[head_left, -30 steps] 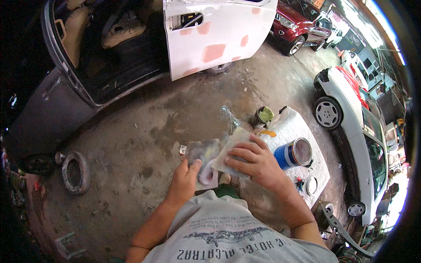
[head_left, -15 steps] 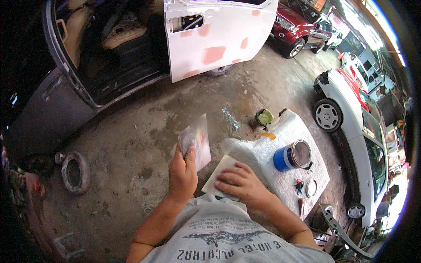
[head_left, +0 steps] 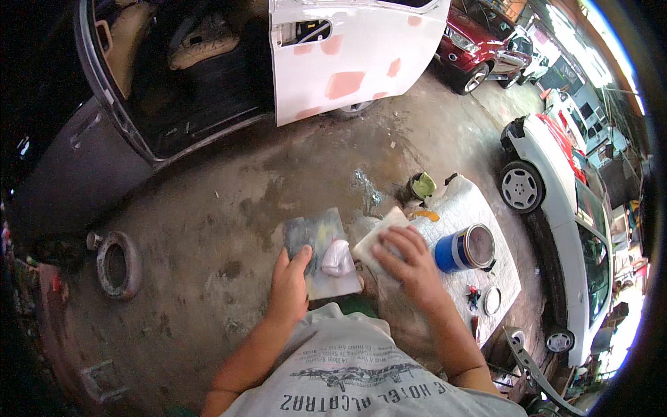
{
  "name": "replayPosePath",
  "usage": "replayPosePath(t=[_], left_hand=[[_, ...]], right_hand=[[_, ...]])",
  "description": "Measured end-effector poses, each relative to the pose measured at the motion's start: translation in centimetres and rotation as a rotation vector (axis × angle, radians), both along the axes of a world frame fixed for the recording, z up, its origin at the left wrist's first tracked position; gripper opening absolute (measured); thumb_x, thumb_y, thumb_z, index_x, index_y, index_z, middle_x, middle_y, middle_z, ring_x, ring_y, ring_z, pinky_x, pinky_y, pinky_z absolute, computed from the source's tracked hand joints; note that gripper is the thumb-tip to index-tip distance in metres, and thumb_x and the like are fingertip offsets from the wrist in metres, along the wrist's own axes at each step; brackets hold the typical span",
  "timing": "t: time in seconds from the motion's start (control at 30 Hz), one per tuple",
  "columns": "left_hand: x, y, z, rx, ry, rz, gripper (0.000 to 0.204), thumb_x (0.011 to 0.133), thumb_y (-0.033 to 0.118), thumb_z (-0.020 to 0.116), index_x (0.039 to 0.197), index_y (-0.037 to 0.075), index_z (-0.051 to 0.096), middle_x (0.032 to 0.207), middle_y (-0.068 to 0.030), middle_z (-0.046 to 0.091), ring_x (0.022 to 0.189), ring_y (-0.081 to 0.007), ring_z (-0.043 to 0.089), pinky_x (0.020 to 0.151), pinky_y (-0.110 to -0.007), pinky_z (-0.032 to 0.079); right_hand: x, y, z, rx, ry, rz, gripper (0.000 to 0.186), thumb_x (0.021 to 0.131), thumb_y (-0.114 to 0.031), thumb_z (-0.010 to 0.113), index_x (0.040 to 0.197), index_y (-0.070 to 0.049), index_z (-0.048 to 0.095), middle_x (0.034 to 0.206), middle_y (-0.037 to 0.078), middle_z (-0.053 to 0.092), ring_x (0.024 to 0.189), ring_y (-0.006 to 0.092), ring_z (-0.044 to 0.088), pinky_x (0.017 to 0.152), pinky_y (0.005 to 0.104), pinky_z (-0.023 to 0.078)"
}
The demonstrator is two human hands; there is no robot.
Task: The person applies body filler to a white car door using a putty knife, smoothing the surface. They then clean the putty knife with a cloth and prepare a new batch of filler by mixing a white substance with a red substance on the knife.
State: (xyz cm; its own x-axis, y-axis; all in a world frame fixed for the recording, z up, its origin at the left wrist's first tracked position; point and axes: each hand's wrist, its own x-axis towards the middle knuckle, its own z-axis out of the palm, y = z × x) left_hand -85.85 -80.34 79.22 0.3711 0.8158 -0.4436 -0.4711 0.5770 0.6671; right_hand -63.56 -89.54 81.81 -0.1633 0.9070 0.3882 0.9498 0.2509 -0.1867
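My left hand is closed on the edge of a flat mixing board, its thumb on top. A glossy pale pink lump of body filler sits on the board's right part. In my right hand is a flat cream putty spreader, fingers laid over its face; it is held just right of the board, apart from the filler. Ahead stands an open white car door with several pink filler patches.
On a white-covered surface at right stand a blue can and a round lid. Behind it is a dark pot with green stuff. A tyre lies at left. Parked cars include a white one and a red one.
My left hand has tipped the board flatter, so the filler lump now shows on it. My right hand has moved up and to the right with the spreader.
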Motion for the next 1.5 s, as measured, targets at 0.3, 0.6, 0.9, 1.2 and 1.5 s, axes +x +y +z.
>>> replayPosePath(t=[0.3, 0.6, 0.9, 1.2, 1.5], left_hand=[[-0.8, 1.4, -1.1, 0.378, 0.279, -0.101, 0.034, 0.100, 0.021, 0.056, 0.126, -0.001, 0.055, 0.117, -0.0125, 0.064, 0.105, -0.0209, 0.061, 0.092, -0.038, 0.049], [-0.1, 1.7, 0.7, 0.665, 0.497, -0.247, 0.034, 0.104, 0.020, 0.047, 0.126, -0.005, 0.055, 0.104, -0.0190, 0.068, 0.095, -0.0241, 0.065, 0.085, -0.038, 0.049], [0.3, 2.4, 1.7, 0.834, 0.669, 0.022, 0.033, 0.104, 0.019, 0.047, 0.124, -0.007, 0.054, 0.108, -0.0213, 0.067, 0.098, -0.0288, 0.066, 0.083, -0.041, 0.051], [0.8, 0.5, -0.8, -0.085, -0.091, 0.016, 0.034, 0.098, 0.014, 0.054, 0.129, -0.001, 0.051, 0.120, -0.0133, 0.062, 0.109, -0.0243, 0.061, 0.098, -0.041, 0.050], [-1.0, 1.4, -1.0, 0.286, 0.111, -0.032, 0.034, 0.099, 0.016, 0.055, 0.130, 0.001, 0.052, 0.121, -0.0107, 0.062, 0.108, -0.0227, 0.061, 0.096, -0.039, 0.049]], right_hand=[[-1.4, 1.2, 3.1, -0.079, -0.152, 0.269, 0.052, 0.077, -0.021, 0.061, 0.128, -0.026, 0.064, 0.127, 0.001, 0.060, 0.123, 0.0206, 0.055, 0.111, 0.0544, 0.035], [-3.3, 1.8, 1.7, -0.093, -0.084, 0.317, 0.045, 0.080, -0.020, 0.059, 0.125, -0.022, 0.065, 0.129, -0.001, 0.060, 0.126, 0.0191, 0.054, 0.112, 0.0520, 0.031], [-3.3, -0.9, 1.7, -0.069, 0.047, 0.272, 0.043, 0.082, -0.019, 0.061, 0.125, -0.022, 0.063, 0.136, 0.006, 0.056, 0.129, 0.0271, 0.051, 0.114, 0.0536, 0.034], [-0.5, 0.0, -3.3, -0.282, 0.444, -0.008, 0.053, 0.082, -0.008, 0.065, 0.134, -0.021, 0.062, 0.135, 0.016, 0.053, 0.128, 0.0354, 0.051, 0.108, 0.0494, 0.041], [-0.7, 1.0, 1.9, -0.022, -0.103, 0.216, 0.049, 0.082, -0.016, 0.062, 0.129, -0.028, 0.064, 0.129, -0.001, 0.058, 0.123, 0.0208, 0.055, 0.111, 0.0535, 0.036]])
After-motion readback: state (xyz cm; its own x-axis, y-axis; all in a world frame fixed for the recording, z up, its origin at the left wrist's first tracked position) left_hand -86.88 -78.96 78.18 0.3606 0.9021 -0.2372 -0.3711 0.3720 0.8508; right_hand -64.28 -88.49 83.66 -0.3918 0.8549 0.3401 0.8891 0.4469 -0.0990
